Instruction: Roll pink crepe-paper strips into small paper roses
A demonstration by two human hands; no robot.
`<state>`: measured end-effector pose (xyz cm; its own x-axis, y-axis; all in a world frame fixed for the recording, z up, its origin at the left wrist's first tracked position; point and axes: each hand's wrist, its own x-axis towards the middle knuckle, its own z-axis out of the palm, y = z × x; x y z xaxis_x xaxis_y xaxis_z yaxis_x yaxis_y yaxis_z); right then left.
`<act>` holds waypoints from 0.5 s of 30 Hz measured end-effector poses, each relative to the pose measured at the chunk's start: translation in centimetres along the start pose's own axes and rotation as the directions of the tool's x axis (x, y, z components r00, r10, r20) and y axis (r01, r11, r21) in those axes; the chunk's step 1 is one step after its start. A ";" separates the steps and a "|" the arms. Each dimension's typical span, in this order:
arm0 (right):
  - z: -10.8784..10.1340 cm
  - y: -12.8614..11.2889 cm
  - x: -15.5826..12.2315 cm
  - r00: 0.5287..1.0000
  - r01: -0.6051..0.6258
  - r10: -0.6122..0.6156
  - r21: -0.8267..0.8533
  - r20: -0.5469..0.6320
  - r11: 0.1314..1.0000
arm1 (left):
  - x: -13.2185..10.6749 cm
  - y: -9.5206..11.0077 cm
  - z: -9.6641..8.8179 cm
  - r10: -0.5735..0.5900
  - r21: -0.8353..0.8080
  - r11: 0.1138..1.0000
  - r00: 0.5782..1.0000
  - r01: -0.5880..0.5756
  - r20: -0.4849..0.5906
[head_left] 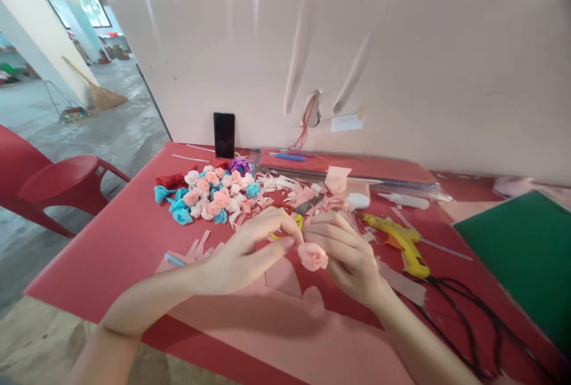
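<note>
A small pink paper rose (313, 256) sits between my two hands above the red table (111, 248). My right hand (345, 251) is curled around it from the right, fingers closed on it. My left hand (250, 251) reaches in from the left, its thumb and fingertips pinching at the rose's edge. Under my hands lie pink paper sheets (285, 313) with cut curves.
A pile of finished pink, white, blue and purple paper roses (209, 191) lies at the back left. Paper scraps and scissors (307, 203) sit behind my hands. A yellow glue gun (401, 242) with a black cord lies right. A black phone (223, 134) leans on the white partition; a green sheet (521, 254) lies far right.
</note>
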<state>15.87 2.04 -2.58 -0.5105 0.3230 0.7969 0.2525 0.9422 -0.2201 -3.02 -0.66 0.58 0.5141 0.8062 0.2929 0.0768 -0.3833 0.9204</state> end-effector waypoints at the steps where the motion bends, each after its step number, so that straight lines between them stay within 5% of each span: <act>1: 0.0 -0.1 0.0 0.999 -0.034 0.034 0.049 0.002 0.998 | 0.0 -0.3 0.1 0.024 0.016 1.000 0.999 -0.023 -0.030; 6: -0.2 -0.6 0.3 0.977 -0.214 0.200 0.335 0.078 0.917 | 0.5 -1.7 0.5 0.181 0.063 0.983 0.963 -0.171 -0.199; 10: -0.5 -1.2 0.7 0.934 -0.356 0.296 0.479 0.199 0.802 | 0.7 -2.0 0.5 0.271 0.047 0.962 0.939 -0.268 -0.210; 15: -0.3 -1.5 0.9 0.896 -0.442 0.299 0.605 0.328 0.662 | 0.7 -1.8 0.6 0.118 -0.218 0.964 0.978 -0.154 -0.169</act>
<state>15.24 0.92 -1.36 -0.6515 0.6001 0.4641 -0.1049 0.5346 -0.8386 -2.26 0.32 -1.08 0.3675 0.8199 0.4390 -0.1916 -0.3952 0.8984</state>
